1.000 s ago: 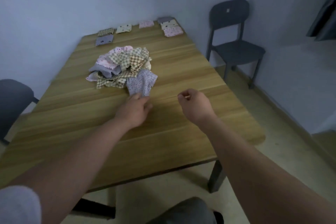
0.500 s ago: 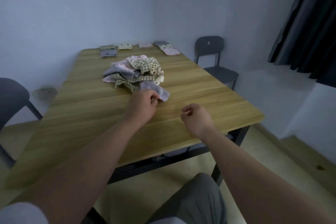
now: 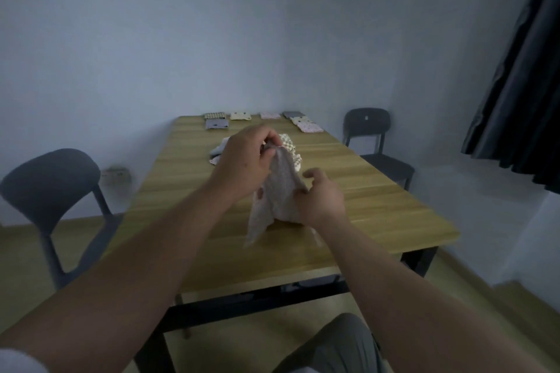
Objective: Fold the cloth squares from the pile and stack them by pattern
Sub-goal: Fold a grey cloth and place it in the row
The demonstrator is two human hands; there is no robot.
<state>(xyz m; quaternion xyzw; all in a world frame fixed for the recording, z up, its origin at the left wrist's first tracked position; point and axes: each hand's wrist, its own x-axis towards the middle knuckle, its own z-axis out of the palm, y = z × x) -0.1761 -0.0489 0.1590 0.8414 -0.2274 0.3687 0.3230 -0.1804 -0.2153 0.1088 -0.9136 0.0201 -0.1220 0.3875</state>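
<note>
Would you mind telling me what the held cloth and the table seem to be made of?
The held cloth looks like thin, matte woven fabric: it droops in soft folds. The table top looks like wood or wood-grain laminate, with lengthwise grain lines and a dull sheen.

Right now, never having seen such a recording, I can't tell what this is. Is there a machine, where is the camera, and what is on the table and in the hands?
No machine: a person works with two bare hands. The picture comes from a camera worn on the head, looking forward and down, so the arms reach in from below. The left hand pinches the top of a pale dotted cloth and the right hand grips its lower edge, over the wooden table. Behind the hands lies the loose pile of cloths; small folded stacks line the far edge.
</note>
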